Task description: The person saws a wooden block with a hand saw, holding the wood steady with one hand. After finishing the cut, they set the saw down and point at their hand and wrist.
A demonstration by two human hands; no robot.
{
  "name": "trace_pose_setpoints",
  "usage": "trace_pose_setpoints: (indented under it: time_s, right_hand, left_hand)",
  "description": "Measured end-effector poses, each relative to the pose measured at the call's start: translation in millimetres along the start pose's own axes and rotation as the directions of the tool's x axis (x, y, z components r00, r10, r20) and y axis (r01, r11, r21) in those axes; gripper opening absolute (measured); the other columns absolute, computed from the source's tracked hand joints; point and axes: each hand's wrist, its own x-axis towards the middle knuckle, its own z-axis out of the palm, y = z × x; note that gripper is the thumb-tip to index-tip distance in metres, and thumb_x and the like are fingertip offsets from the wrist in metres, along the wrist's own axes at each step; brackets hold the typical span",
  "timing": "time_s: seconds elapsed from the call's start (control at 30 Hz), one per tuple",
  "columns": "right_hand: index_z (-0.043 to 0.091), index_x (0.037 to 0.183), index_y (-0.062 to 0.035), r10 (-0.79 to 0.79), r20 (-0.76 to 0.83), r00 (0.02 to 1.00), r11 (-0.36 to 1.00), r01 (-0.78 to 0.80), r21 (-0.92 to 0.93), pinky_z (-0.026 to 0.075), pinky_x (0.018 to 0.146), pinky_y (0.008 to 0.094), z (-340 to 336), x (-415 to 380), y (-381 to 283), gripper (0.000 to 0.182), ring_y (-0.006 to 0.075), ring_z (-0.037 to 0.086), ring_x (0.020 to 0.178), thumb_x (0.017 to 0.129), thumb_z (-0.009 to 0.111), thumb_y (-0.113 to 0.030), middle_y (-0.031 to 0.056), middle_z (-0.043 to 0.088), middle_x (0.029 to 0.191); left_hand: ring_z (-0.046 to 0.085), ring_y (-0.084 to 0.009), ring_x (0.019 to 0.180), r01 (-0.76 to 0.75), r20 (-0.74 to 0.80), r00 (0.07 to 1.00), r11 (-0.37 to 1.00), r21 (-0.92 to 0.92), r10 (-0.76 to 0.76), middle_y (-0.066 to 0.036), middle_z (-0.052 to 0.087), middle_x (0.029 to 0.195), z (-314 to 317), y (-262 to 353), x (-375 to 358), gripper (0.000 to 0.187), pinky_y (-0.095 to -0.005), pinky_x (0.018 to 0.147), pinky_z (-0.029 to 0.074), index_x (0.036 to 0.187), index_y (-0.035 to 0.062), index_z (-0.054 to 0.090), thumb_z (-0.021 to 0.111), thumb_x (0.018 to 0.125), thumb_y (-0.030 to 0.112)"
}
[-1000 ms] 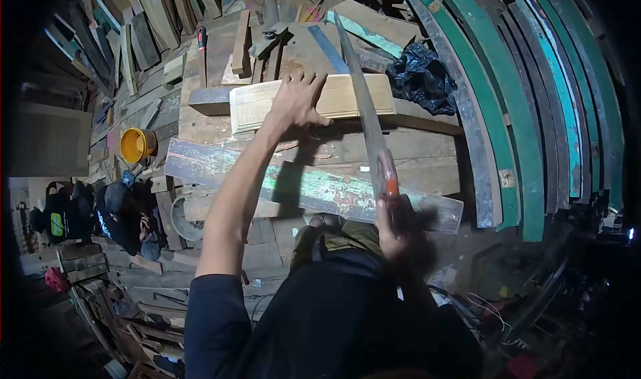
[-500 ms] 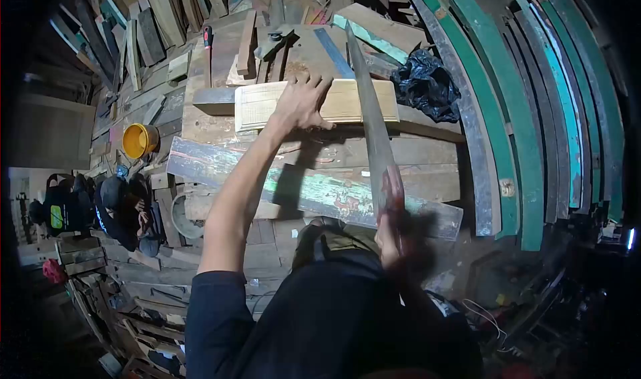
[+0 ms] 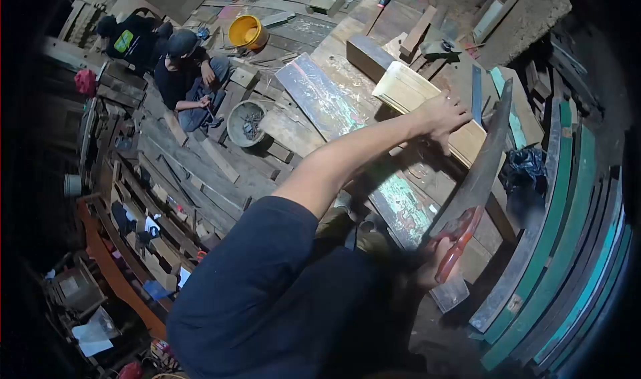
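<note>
Seen from the head camera, the view has swung sharply left since a moment ago, yet the work holds: the left hand [image 3: 442, 117] stays spread flat on the pale wooden board [image 3: 427, 105] lying across the workbench [image 3: 320, 99], and the right hand [image 3: 437, 262] stays closed around the red handle of the handsaw [image 3: 482, 172], its blade angled up past the board's near end. The sawing appears to be carrying on. Whether the teeth sit in a cut is hard to make out; the right hand's fingers are blurred and partly hidden behind the dark sleeve. Another person [image 3: 187, 72] crouches by a yellow bucket [image 3: 246, 31].
</note>
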Motion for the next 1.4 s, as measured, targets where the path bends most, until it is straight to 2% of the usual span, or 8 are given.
trace_pose_setpoints:
  time_s: [0.13,0.23,0.47,0.6,0.9,1.2,1.37,1.4]
  right_hand:
    - [0.058,0.092,-0.0034,0.227,0.014,0.974,0.968,-0.227,0.111,0.031,0.048,0.0227,28.0,12.6,-52.9,0.016,0.0049,0.04,0.052,0.102,0.063,-0.015,-0.0035,0.046,0.065]
    - [0.054,0.09,-0.0062,0.191,0.108,0.976,0.918,-0.217,0.331,0.031,0.046,0.0229,-13.7,3.0,-21.5,0.017,0.0058,0.038,0.048,0.104,0.061,-0.014,-0.0042,0.042,0.06]
    - [0.052,0.086,-0.0082,0.208,0.124,0.97,0.947,-0.231,0.223,0.031,0.044,0.0235,-23.6,6.5,-48.0,0.02,0.0063,0.036,0.046,0.104,0.06,-0.012,-0.004,0.039,0.058]
    - [0.051,0.085,-0.0082,0.224,0.108,0.969,0.895,-0.248,0.371,0.029,0.043,0.0241,1.6,59.0,-25.3,0.022,0.0058,0.036,0.045,0.105,0.06,-0.013,-0.0043,0.038,0.058]
    - [0.053,0.087,-0.0061,0.257,0.084,0.963,0.962,-0.264,0.072,0.027,0.043,0.0235,-21.4,-23.1,-45.5,0.019,0.0042,0.036,0.046,0.104,0.061,-0.011,-0.0043,0.043,0.061]
    - [0.054,0.089,-0.0041,0.208,0.044,0.977,0.928,-0.211,0.308,0.026,0.043,0.0231,21.4,46.7,-19.8,0.017,0.0028,0.036,0.048,0.103,0.062,-0.009,-0.0039,0.047,0.064]
    - [0.055,0.087,-0.0062,0.254,0.048,0.966,0.934,-0.258,0.248,0.026,0.043,0.0224,11.9,19.0,-31.7,0.018,0.0021,0.037,0.047,0.103,0.062,-0.01,-0.0044,0.046,0.062]
    - [0.055,0.087,-0.0057,0.11,0.022,0.994,0.988,-0.112,0.11,0.027,0.043,0.0227,9.8,6.3,-35.1,0.017,0.0024,0.037,0.046,0.103,0.062,-0.009,-0.0043,0.046,0.061]
  left_hand:
    - [0.053,-0.0378,0.131,0.081,0.014,0.997,0.997,0.011,-0.082,-0.02,0.056,0.135,0.3,0.2,6.7,0.12,-0.0578,0.105,0.043,0.146,0.0036,0.044,0.086,0.053,0.068]
    - [0.053,-0.037,0.13,0.012,0.022,1.0,1.0,0.029,-0.013,-0.019,0.056,0.134,-2.6,-1.8,7.3,0.119,-0.0574,0.104,0.044,0.144,0.0038,0.045,0.086,0.054,0.069]
    - [0.057,-0.0359,0.124,0.003,-0.04,0.999,0.999,0.041,-0.002,-0.017,0.06,0.128,7.3,-1.5,3.9,0.116,-0.0529,0.098,0.047,0.136,0.0037,0.051,0.084,0.05,0.074]
    - [0.058,-0.0361,0.122,0.001,0.009,1.0,1.0,0.02,-0.002,-0.017,0.061,0.124,2.2,7.2,0.0,0.115,-0.051,0.096,0.048,0.135,0.0044,0.052,0.084,0.049,0.074]
    - [0.06,-0.0344,0.115,-0.001,-0.067,0.998,1.0,0.003,0.001,-0.015,0.063,0.119,9.7,3.8,1.2,0.115,-0.0496,0.093,0.049,0.138,0.0053,0.05,0.088,0.048,0.067]
    - [0.062,-0.0373,0.113,-0.005,-0.016,1.0,1.0,-0.013,0.004,-0.017,0.062,0.12,-8.2,10.4,1.8,0.112,-0.0527,0.093,0.049,0.138,0.0033,0.051,0.088,0.051,0.065]
    - [0.062,-0.0376,0.116,0.027,-0.015,1.0,1.0,0.012,-0.027,-0.017,0.062,0.123,4.1,6.0,4.2,0.117,-0.0571,0.098,0.047,0.139,0.003,0.051,0.086,0.05,0.07]
    - [0.062,-0.0376,0.116,0.027,-0.016,0.999,0.999,0.02,-0.027,-0.017,0.062,0.122,4.5,5.1,4.1,0.118,-0.0583,0.1,0.046,0.14,0.0029,0.051,0.085,0.05,0.071]
